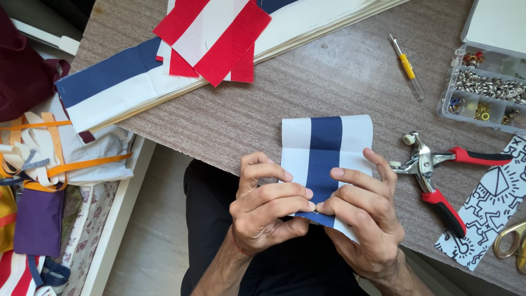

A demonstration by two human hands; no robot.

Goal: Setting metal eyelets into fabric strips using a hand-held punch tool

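Both of my hands are pinching the same cloth piece (326,156). My left hand (263,211) has its fingers curled in, with thumb and fingertip pressed on the near edge. My right hand (359,216) does the same from the other side, so the fingertips of both hands almost meet in the middle. I think there is a tiny metal ring between them, but it is too small to tell for sure.

I guess the cloth is light and soft. It bends easily, and its far end curls up a little where it lies on the table (307,93). It will not break, but it can slip or fold if I hold it loosely. The best place to hold it is right at the near edge, on the blue part, with a firm pinch from both sides.

It is a small rectangle with three stripes: white, dark blue, white. It sits at the near edge of the table, right in front of me, half lifted off.

Just beside it on the right lie the red-handled pliers (433,175). Farther off is a clear box of small metal rings (485,90).
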